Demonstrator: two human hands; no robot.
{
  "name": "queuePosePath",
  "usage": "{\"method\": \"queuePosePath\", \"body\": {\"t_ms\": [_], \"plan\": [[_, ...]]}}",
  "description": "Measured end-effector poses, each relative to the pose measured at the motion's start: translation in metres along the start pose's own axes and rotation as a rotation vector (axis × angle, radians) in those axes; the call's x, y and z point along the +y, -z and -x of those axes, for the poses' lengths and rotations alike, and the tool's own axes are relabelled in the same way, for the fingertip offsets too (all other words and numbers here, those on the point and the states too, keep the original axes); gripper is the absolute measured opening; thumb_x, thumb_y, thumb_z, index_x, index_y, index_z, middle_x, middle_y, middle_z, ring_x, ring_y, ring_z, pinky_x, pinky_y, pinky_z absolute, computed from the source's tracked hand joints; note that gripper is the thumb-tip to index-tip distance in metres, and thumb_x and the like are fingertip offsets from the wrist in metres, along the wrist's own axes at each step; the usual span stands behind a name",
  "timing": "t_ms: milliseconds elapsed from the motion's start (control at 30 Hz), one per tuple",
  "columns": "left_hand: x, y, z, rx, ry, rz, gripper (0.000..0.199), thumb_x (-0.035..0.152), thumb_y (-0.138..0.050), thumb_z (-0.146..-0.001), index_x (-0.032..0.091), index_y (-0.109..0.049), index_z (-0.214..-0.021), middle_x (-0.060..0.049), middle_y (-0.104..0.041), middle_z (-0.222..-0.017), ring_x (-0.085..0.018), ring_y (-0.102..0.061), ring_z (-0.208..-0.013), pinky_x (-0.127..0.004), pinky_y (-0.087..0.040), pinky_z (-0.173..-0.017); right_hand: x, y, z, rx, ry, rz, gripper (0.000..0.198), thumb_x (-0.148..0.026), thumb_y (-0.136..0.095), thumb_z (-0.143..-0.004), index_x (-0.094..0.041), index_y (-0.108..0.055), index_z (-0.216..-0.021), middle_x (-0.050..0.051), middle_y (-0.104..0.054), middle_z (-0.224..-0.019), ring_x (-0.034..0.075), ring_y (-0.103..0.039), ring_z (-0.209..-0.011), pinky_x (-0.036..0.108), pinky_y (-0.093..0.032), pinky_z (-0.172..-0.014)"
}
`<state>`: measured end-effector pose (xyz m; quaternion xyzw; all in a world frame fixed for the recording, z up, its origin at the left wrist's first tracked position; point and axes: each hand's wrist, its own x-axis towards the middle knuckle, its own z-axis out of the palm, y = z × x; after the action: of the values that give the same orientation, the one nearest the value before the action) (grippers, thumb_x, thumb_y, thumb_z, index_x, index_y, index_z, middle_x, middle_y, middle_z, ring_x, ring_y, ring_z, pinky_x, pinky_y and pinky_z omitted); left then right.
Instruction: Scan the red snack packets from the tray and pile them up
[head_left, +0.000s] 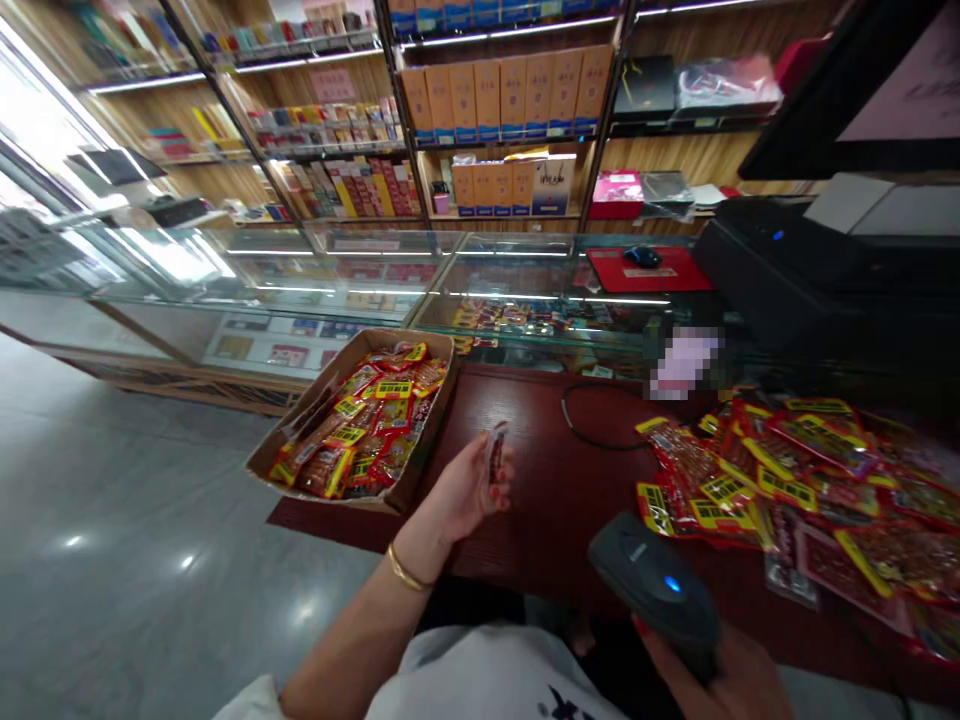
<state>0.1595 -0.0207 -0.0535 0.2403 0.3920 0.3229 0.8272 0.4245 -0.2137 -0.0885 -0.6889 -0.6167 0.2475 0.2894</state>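
In my left hand (466, 492), fingers curled, is a small clear snack packet (495, 455) with reddish-brown contents, held above the dark red table. My right hand (731, 675) is wrapped round a black barcode scanner (656, 585) with a blue light showing on top. Left of my left hand sits an open cardboard box (427, 465) filled with red and yellow snack packets (394, 390). A loose heap of similar snack packets (780, 460) lies to the right, beyond the scanner. Part of my right hand is hidden by the scanner's body.
A glass display counter (360, 270) runs behind the dark red table (517, 390). A black cable (592, 438) curves across the tabletop. On the counter are a mouse (643, 257) on a red mat (690, 272) and a black machine (817, 270). Stocked shelves (510, 140) line the wall.
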Motion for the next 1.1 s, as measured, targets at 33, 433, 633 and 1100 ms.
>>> {"method": "queuePosePath", "body": {"t_ms": [33,433,633,1100], "plan": [[-0.011,-0.004,-0.005,-0.066,0.100,0.056,0.049,0.065,-0.060,-0.085,0.018,-0.060,-0.097,0.005,-0.048,-0.065,-0.008,-0.041,-0.047,-0.019,-0.035,-0.044,-0.001,0.001,0.001,0.013,0.012,0.000,0.032,-0.053,-0.062,-0.087,-0.028,-0.083,-0.081,0.005,-0.084,-0.079,0.028,-0.081,-0.074,0.029,-0.065,-0.072],[-0.029,0.010,-0.012,0.023,0.019,-0.653,0.045,0.033,-0.070,-0.081,0.020,-0.062,-0.124,-0.009,-0.070,-0.107,-0.013,-0.068,-0.068,-0.018,-0.048,-0.050,-0.015,0.000,0.004,0.049,-0.009,0.012,0.036,-0.050,-0.056,-0.090,-0.023,-0.080,-0.095,0.009,-0.084,-0.093,0.031,-0.080,-0.087,0.037,-0.062,-0.080],[-0.021,0.007,-0.007,-0.117,0.056,-0.875,0.047,0.032,-0.060,-0.087,0.027,-0.061,-0.134,-0.007,-0.072,-0.110,-0.008,-0.064,-0.055,-0.013,-0.039,-0.042,-0.023,0.002,-0.003,-0.072,-0.003,0.074,0.038,-0.044,-0.058,-0.089,-0.018,-0.074,-0.112,0.012,-0.083,-0.101,0.031,-0.079,-0.093,0.040,-0.062,-0.081],[-0.028,-0.003,-0.017,-0.177,0.224,-0.747,0.067,0.022,-0.058,-0.079,0.024,-0.050,-0.145,-0.007,-0.075,-0.097,-0.009,-0.062,-0.048,-0.013,-0.036,-0.038,-0.026,0.008,0.013,0.001,-0.030,0.117,0.033,-0.046,-0.055,-0.093,-0.021,-0.076,-0.101,0.008,-0.083,-0.095,0.029,-0.079,-0.087,0.035,-0.061,-0.075]]}}
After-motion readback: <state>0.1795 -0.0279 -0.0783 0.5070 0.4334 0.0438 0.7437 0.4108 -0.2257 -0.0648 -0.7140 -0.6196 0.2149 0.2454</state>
